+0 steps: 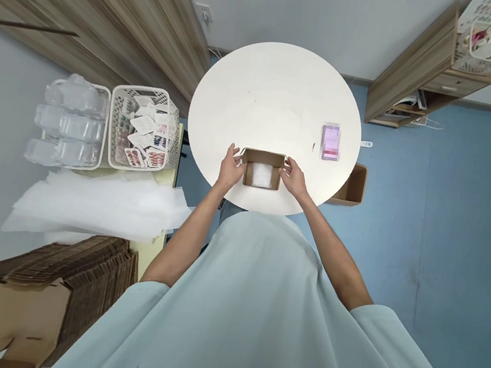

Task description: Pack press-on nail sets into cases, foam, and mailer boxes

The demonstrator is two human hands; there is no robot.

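A small brown cardboard box (265, 157) stands at the near edge of the round white table (269, 89), with its lid raised at the back. Inside it lies a white wrapped bundle (262, 175). My left hand (231, 169) grips the box's left side by the lid's corner, thumb inward and some fingers lifted. On the opposite side my right hand (293, 179) holds the right corner of the lid between thumb and fingers. The fingertips partly cover the box's side edges.
A blurred purple-pink item (330, 141) lies on the table's right. At left are a white basket of small packets (135, 161), a basket of clear plastic trays (70, 124), white foam sheets (104, 206) and stacked flat cardboard (96, 285). An open carton (356, 185) sits below right.
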